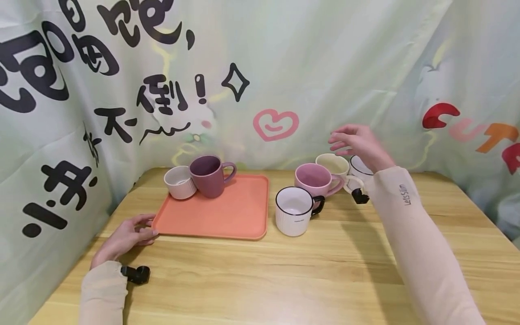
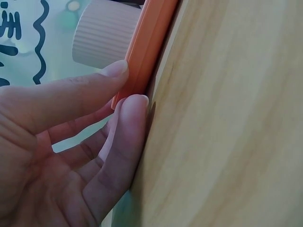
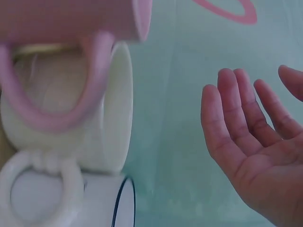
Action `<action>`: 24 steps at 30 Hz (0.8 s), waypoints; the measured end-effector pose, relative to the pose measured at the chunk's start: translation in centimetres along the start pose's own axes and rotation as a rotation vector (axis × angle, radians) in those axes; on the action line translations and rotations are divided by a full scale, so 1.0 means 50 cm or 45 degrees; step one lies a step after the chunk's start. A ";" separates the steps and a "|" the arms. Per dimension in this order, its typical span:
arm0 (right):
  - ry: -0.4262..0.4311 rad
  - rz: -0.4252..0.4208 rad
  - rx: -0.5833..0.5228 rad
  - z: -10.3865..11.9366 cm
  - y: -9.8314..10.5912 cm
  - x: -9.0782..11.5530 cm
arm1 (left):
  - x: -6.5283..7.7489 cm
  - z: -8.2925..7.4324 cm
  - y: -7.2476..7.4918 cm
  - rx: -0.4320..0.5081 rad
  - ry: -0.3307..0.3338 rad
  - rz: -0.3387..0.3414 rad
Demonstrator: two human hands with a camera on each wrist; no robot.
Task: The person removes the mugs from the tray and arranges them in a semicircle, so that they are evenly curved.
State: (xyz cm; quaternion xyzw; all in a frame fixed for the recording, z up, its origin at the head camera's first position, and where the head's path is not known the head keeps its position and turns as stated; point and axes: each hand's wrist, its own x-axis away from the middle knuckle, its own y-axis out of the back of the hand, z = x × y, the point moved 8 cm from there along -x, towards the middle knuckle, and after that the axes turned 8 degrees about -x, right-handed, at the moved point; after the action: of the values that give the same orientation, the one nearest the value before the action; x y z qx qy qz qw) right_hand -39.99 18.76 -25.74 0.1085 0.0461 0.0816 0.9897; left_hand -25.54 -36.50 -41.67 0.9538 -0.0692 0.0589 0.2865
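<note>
My left hand [image 1: 126, 237] holds the near left corner of an orange tray [image 1: 219, 225] that lies on the table. In the left wrist view its thumb [image 2: 113, 69] lies on the tray's rim and a finger presses the edge from the other side. A ribbed white cup [image 1: 180, 189] and a dark purple mug [image 1: 208, 183] stand at the tray's far left. Up over the mugs on the right, my right hand [image 1: 361, 142] is raised, fingers loosely extended and nothing in it. Below it are a cream mug [image 1: 330, 163] and a dark-rimmed white mug [image 1: 358, 168], partly hidden by the arm.
In front of the cream mug stands a pink mug [image 1: 312, 180]. Nearer me, just right of the tray, is a white mug [image 1: 290, 221] with a black rim and handle. A printed curtain [image 1: 325, 58] hangs behind the wooden table [image 1: 243, 280].
</note>
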 end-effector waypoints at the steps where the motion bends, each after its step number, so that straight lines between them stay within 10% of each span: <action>1: -0.001 0.014 -0.005 0.002 -0.009 -0.002 | 0.000 0.001 0.001 0.000 0.001 0.001; 24: -0.062 0.151 0.023 0.031 -0.147 -0.040 | -0.001 0.005 0.003 -0.039 0.013 -0.002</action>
State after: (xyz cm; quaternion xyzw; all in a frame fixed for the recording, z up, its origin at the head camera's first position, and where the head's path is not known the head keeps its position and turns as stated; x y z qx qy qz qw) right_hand -40.66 11.03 -25.70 0.1219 0.0162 0.1371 0.9829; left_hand -25.61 -36.76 -41.79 0.9489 -0.0680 0.0626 0.3016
